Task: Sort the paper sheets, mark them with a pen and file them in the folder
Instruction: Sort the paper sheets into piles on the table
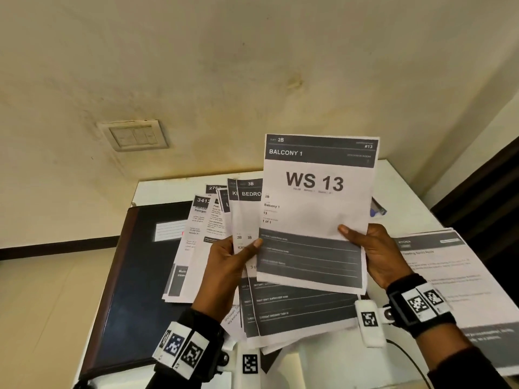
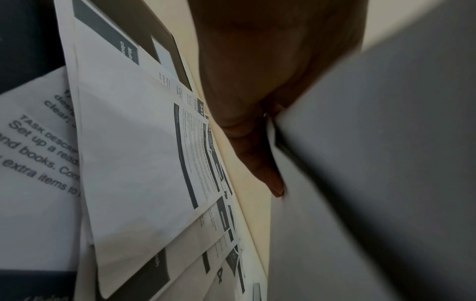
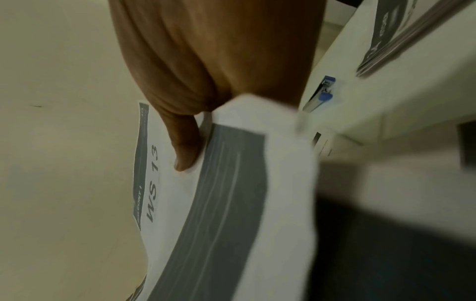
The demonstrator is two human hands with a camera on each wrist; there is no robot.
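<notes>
From the head view I see my right hand (image 1: 373,252) holding the top sheet (image 1: 314,209), headed "WS 13", upright above the table (image 1: 398,175); its thumb lies across the front near the right edge and the other fingers are behind the paper. My left hand (image 1: 227,265) grips a fanned stack (image 1: 247,217) of sheets just left of it, thumb pressed on the front, the top sheet overlapping that stack. More sheets (image 1: 196,234) lie spread on the table, partly over the dark folder (image 1: 140,276), which lies closed at the left. Another printed pile (image 1: 449,276) rests flat at the right, and a blue pen (image 1: 379,211) peeks out behind the top sheet. From the left wrist I see my thumb (image 2: 260,158) clamped against blurred paper, with the spread sheets (image 2: 134,154) lying below. From the right wrist I see the thumb (image 3: 185,146) pinning the "WS 13" sheet (image 3: 226,183), and the pen (image 3: 322,93) lying on the table (image 3: 386,97) beyond, well apart from the hand.
</notes>
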